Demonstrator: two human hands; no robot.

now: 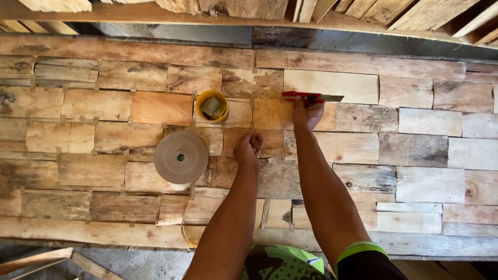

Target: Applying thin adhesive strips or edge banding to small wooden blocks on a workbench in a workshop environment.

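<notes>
On the veneer sheet (pixel 155 109), a wide patchwork of thin wood pieces joined w/ short tape strips across the seams, both hands work near centre. Progress, judged from the frame: taped joints show over most of the left half and the centre; on the right half few or none can be made out, so approx. half looks left. R hand (pixel 307 114) is closed around a red-handled utility knife (pixel 310 97), blade extended to the right, lying along a seam at the far side of the sheet. L hand (pixel 248 150) rests fingers curled, pressing on a seam; whether it pinches a tape piece cannot be told. Tape roll (pixel 181 157), flat brown disc, lies just left of the L hand, not touching. Yellow cup (pixel 211 106) w/ something inside stands beyond the roll, left of the knife. Wood offcuts (pixel 249 8) stacked along the far edge.
</notes>
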